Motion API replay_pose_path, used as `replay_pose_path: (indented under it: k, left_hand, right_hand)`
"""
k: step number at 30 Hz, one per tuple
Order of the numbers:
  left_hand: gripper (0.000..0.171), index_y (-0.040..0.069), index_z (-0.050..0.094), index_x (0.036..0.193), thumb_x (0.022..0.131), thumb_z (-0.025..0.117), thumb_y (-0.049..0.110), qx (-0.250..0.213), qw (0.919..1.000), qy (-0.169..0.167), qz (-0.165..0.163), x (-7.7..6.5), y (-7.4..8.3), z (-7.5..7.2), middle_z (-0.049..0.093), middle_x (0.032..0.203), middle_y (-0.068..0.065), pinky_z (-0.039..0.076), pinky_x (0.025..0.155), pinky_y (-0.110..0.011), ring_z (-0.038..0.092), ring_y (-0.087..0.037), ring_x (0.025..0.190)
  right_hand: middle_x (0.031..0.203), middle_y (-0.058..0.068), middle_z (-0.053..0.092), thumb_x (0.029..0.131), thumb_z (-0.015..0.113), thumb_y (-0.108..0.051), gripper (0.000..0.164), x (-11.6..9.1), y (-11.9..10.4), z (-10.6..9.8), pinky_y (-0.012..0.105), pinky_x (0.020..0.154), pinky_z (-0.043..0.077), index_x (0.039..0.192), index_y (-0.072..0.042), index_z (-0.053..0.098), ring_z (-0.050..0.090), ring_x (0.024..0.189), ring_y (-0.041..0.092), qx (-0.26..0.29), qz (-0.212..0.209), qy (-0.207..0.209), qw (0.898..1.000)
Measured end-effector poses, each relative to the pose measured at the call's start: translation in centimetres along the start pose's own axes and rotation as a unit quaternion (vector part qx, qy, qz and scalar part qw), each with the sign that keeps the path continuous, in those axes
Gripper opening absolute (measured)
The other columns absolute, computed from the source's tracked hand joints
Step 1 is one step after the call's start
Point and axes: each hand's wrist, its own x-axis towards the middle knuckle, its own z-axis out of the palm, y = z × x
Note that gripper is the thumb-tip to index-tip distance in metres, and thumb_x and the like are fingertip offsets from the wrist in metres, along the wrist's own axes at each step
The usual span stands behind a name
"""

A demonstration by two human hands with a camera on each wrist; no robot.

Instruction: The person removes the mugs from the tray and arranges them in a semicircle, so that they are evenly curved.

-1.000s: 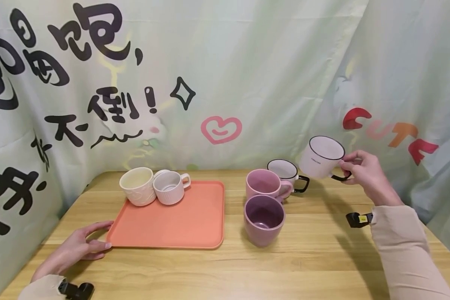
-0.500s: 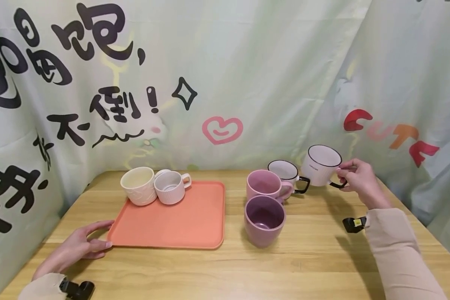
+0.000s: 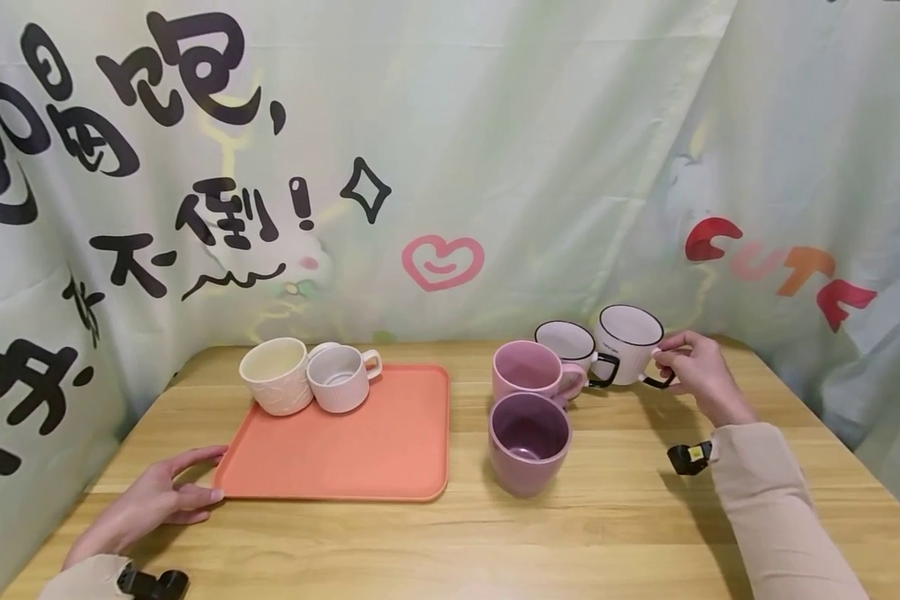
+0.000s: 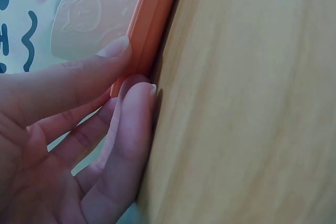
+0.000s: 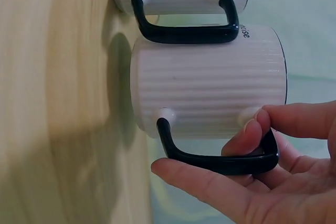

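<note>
My right hand [image 3: 696,373] grips the black handle of a white ribbed mug [image 3: 628,343] with a dark rim. This mug is upright, low over the back right of the table, beside a second white mug [image 3: 566,337] with a black handle. In the right wrist view, my thumb and fingers are around the handle [image 5: 226,163], and a shadow falls beside the mug's base. My left hand [image 3: 150,504] pinches the near left corner of an orange tray [image 3: 337,458]. In the left wrist view, the tray's rim [image 4: 144,35] lies between thumb and fingers.
A cream mug [image 3: 276,379] and a small pale ribbed cup [image 3: 339,382] stand at the tray's back left. Right of the tray are a pink mug [image 3: 527,367] and, before it, a purple mug [image 3: 528,450]. A printed curtain [image 3: 532,167] hangs behind the wooden table [image 3: 510,550].
My right hand has lowered the white mug and brought it left, close to the other black-handled mug. The left hand has stayed at the tray's corner.
</note>
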Motion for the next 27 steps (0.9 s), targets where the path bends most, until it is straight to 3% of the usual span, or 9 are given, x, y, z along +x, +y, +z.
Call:
replay_pose_path:
  k: [4, 9, 17, 27]
  left_hand:
    - [0.082, -0.017, 0.018, 0.151, 0.096, 0.072, 0.011, -0.006, 1.0000, 0.000, -0.006, -0.3, -0.3, 0.1, 0.065, 0.121, -0.023, 0.061, 0.077, -0.036, 0.067, -0.016, 0.089]
    - [0.082, -0.016, 0.020, 0.152, 0.095, 0.072, 0.011, 0.001, 1.0000, 0.008, -0.004, -0.1, -0.2, 0.1, 0.061, 0.125, -0.029, 0.061, 0.076, -0.037, 0.067, -0.018, 0.089]
    - [0.083, -0.016, 0.018, 0.152, 0.095, 0.072, 0.012, 0.013, 0.9999, 0.005, -0.009, 0.3, 0.1, -0.1, 0.060, 0.125, -0.031, 0.061, 0.077, -0.036, 0.067, -0.018, 0.090]
    - [0.083, -0.017, 0.017, 0.152, 0.095, 0.072, 0.010, 0.001, 1.0000, 0.006, 0.001, 0.2, 0.0, 0.0, 0.064, 0.121, -0.028, 0.061, 0.076, -0.036, 0.068, -0.016, 0.089]
  right_hand:
    - [0.076, -0.006, 0.059, 0.102, 0.054, -0.003, 0.016, 0.2, 0.3, 0.6, 0.032, 0.059, 0.056, 0.108, 0.009, 0.048, 0.054, 0.069, 0.008, 0.008, 0.005, -0.009, 1.000]
    - [0.078, -0.004, 0.057, 0.103, 0.053, -0.004, 0.015, 0.0, 0.9, 0.9, 0.033, 0.059, 0.057, 0.109, 0.010, 0.049, 0.054, 0.070, 0.008, 0.020, 0.015, -0.021, 0.999]
    - [0.079, -0.006, 0.062, 0.101, 0.057, -0.001, 0.008, -0.3, 1.1, 1.0, 0.034, 0.060, 0.058, 0.106, 0.004, 0.057, 0.058, 0.073, 0.007, 0.079, 0.011, -0.020, 0.997]
    - [0.086, -0.003, 0.063, 0.102, 0.054, 0.001, 0.017, -0.6, 1.1, 0.6, 0.036, 0.069, 0.061, 0.115, 0.012, 0.055, 0.060, 0.078, 0.007, 0.082, 0.009, -0.029, 0.996]
